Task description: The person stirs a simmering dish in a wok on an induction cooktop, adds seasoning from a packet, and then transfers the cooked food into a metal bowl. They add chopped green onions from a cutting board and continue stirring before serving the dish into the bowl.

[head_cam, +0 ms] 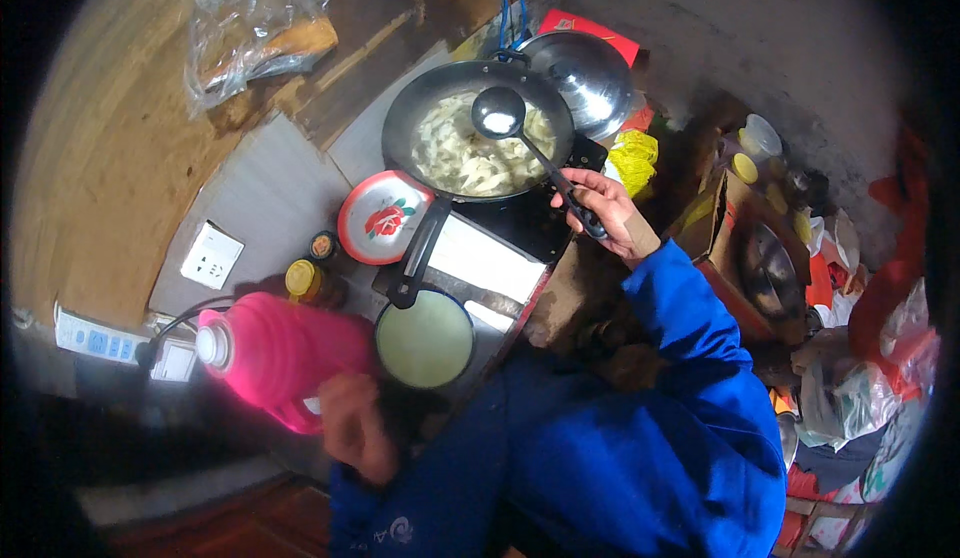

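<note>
In my right hand [604,209] is the black handle of a ladle [501,113]. Its shiny bowl is over the wok [401,134], which holds pale sliced food [480,160] in liquid. My left hand [356,427], blurred and with fingers curled, is beside the handle of a pink thermos flask [285,355] with a white cap. Whether it grips that handle, I cannot tell. A round enamel container [424,339], pale inside, stands between the flask and the wok's long handle. Partly behind that handle lies a red-rimmed plate [382,216] with a rose pattern.
A metal lid [589,81] leans behind the wok, beside a yellow plastic bag [634,160]. Two small jars, one with a yellow lid [302,279], stand near the wall socket [212,255]. An open cardboard box [739,258] is at right. A clear plastic bag [259,25] hangs upper left.
</note>
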{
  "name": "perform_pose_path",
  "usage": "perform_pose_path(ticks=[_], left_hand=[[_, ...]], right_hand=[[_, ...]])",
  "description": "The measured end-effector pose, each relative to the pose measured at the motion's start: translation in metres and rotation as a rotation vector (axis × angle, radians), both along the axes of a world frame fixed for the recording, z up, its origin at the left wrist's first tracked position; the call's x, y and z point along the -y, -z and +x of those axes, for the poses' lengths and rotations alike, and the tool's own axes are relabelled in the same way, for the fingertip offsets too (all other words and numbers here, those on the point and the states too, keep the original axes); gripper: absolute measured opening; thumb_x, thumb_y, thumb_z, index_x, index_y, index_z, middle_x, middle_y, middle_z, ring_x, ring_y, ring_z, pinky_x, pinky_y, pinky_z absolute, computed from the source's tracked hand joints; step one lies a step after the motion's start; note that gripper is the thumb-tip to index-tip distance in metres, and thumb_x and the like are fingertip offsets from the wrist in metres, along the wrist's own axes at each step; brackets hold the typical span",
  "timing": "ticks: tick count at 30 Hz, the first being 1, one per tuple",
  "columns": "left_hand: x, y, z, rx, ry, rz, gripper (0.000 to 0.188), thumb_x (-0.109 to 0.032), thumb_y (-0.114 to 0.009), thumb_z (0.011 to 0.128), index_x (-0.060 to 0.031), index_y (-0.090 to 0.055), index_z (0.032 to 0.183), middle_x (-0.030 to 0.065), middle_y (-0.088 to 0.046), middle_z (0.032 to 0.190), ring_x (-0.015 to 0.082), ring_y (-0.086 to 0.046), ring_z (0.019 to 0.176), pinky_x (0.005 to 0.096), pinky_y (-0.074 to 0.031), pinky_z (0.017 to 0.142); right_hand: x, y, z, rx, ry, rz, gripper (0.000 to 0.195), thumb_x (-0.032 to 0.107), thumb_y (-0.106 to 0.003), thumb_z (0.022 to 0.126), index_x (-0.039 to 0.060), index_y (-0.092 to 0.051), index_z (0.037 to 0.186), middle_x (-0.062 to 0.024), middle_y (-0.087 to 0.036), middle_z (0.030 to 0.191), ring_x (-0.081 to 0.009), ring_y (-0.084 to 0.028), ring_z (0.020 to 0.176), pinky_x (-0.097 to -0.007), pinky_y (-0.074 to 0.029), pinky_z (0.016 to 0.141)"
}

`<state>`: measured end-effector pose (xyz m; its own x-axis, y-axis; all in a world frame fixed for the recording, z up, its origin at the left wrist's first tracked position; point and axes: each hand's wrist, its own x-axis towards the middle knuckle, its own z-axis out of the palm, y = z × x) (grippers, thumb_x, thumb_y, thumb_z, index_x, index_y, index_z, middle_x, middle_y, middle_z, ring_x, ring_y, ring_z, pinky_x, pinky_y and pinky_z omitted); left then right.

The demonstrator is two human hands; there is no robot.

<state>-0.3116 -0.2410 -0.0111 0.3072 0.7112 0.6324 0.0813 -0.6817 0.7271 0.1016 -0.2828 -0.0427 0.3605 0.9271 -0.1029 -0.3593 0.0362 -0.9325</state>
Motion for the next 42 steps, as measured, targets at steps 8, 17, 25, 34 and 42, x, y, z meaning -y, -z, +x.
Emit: perform_pose_path(ticks=[8,17,25,34,42], left_hand=[[-0.003,0.034,0.005,0.023,0.042,-0.421,0.012,0.001,-0.057,0.089,-0.0004,-0.059,0.101,0.011,-0.059,0.106,0.02,-0.055,0.096,0.0318,-0.043,0.088],[-0.022,0.066,0.043,-0.036,0.274,-0.653,0.032,-0.004,-0.06,0.089,-0.003,-0.056,0.12,0.0086,-0.057,0.117,0.0191,-0.055,0.105,0.0314,-0.044,0.09],[-0.046,0.092,0.052,-0.153,0.387,-0.498,0.04,-0.01,-0.06,0.089,-0.0046,-0.053,0.129,0.0106,-0.053,0.131,0.022,-0.054,0.113,0.0334,-0.043,0.095],[-0.048,0.092,0.044,-0.054,0.399,-0.715,0.046,-0.011,-0.058,0.093,-0.0006,-0.044,0.135,0.0151,-0.048,0.136,0.0259,-0.05,0.121,0.0388,-0.042,0.101],[-0.049,0.097,0.028,0.015,0.35,-0.599,0.045,-0.003,-0.054,0.091,0.0006,-0.045,0.135,0.0148,-0.042,0.143,0.0259,-0.044,0.128,0.0398,-0.037,0.107]], right_hand=[[0.06,0.007,-0.03,-0.082,-0.082,0.165,0.04,0.011,-0.052,0.097,0.0043,-0.049,0.136,-0.0145,-0.067,0.107,-0.012,-0.059,0.071,-0.0249,-0.048,0.062],[0.124,0.023,-0.097,-0.292,0.133,0.216,0.041,0.007,-0.051,0.092,0.0001,-0.045,0.132,-0.0133,-0.067,0.095,-0.0126,-0.059,0.06,-0.0261,-0.048,0.054],[0.175,0.025,-0.136,-0.25,0.203,0.149,0.04,0.002,-0.049,0.089,-0.0002,-0.048,0.129,-0.0097,-0.068,0.092,-0.0119,-0.06,0.062,-0.024,-0.048,0.053],[0.216,0.024,-0.17,-0.297,0.2,0.018,0.049,-0.003,-0.052,0.088,0.0024,-0.044,0.136,-0.0107,-0.066,0.1,-0.0122,-0.058,0.064,-0.0244,-0.046,0.056],[0.227,0.013,-0.19,-0.269,0.041,-0.103,0.054,-0.005,-0.051,0.089,0.0045,-0.04,0.142,-0.0104,-0.063,0.107,-0.0118,-0.055,0.069,-0.0247,-0.045,0.062]])
